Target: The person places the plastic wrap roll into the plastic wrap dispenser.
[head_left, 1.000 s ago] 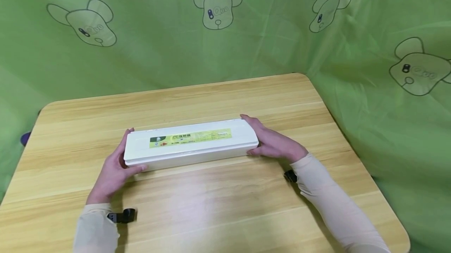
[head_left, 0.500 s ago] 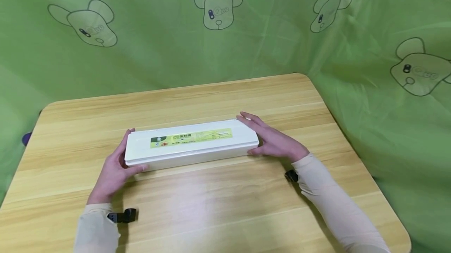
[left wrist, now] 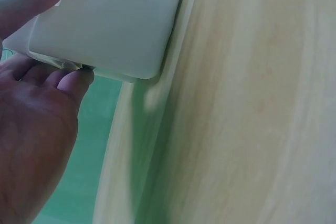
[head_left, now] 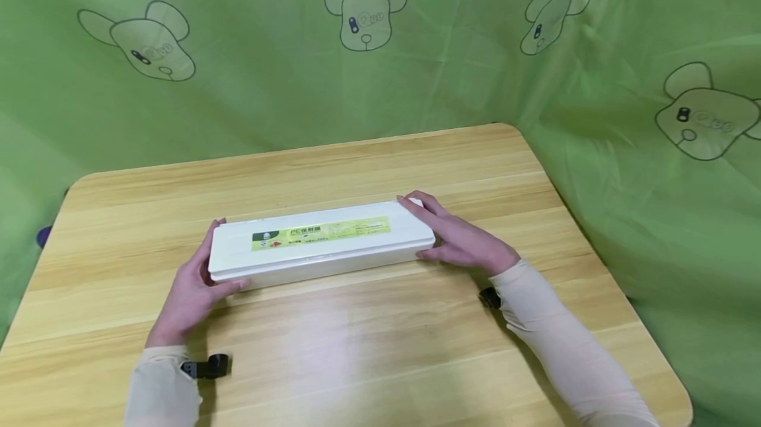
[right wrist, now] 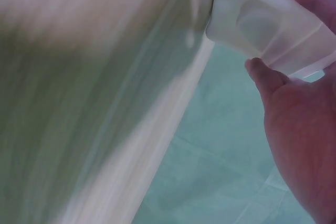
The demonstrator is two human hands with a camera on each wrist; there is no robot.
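Observation:
A long white cling film box [head_left: 345,258] with a yellow-green label lies lengthwise across the middle of the table. My left hand [head_left: 189,285] grips its left end, thumb along the front face and fingers behind. In the left wrist view the fingertips tuck under the edge of the box [left wrist: 110,24]. At the right end my right hand [head_left: 460,238] holds the box, with the thumb low at the front and a finger over the lid's back corner. The right wrist view shows a fingertip against the translucent end of the box [right wrist: 262,24].
The wood-patterned table [head_left: 357,361] has rounded corners. A green curtain [head_left: 267,103] with bear-head drawings hangs behind it and along the right side. Something purple [head_left: 43,236] shows past the left edge. Black camera mounts [head_left: 205,366] sit at both wrists.
A right-hand finger has moved from the back edge onto the lid's back right corner. The left hand and the cling film box stay in place.

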